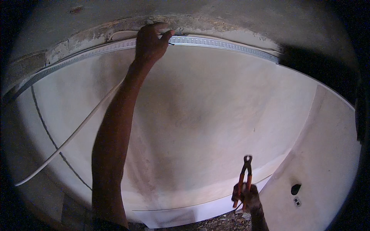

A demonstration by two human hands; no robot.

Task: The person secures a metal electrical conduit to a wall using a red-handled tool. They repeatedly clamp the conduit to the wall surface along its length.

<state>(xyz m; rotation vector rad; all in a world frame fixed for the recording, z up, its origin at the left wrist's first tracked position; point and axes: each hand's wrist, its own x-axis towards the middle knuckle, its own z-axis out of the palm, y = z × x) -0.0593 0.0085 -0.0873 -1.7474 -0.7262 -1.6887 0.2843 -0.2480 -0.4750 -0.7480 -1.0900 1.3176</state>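
1. The left hand [151, 42] is sitting over the metal rail [223, 44], a little left of the middle of the pale panel's [216, 115] top edge. The rail is passing behind the hand and showing on both sides of it.
2. The left thumb is pointing to the right and the forefinger is standing apart above it. The other fingers are facing away, so I cannot tell whether this grip is grasping the rail or only touching it.
3. The rail is curving along the panel's top edge, with a row of small slots showing. A thin pale wire [250, 47] is running just above it, to the right of the left grip.
4. A white cable [84, 121] is slanting from behind the left forearm toward the panel's lower left, crossing a dark crack [71, 166].
5. The right hand [251, 197] is grasping the pliers [247, 168] near the panel's lower right edge. This grip is closing around the orange handles; the dark head is pointing up, beyond the fingers.
6. The pliers are staying well apart from the rail.
7. A wall socket [297, 201] is showing beside the right hand, and rubble [219, 223] is lying below the panel's bottom edge.
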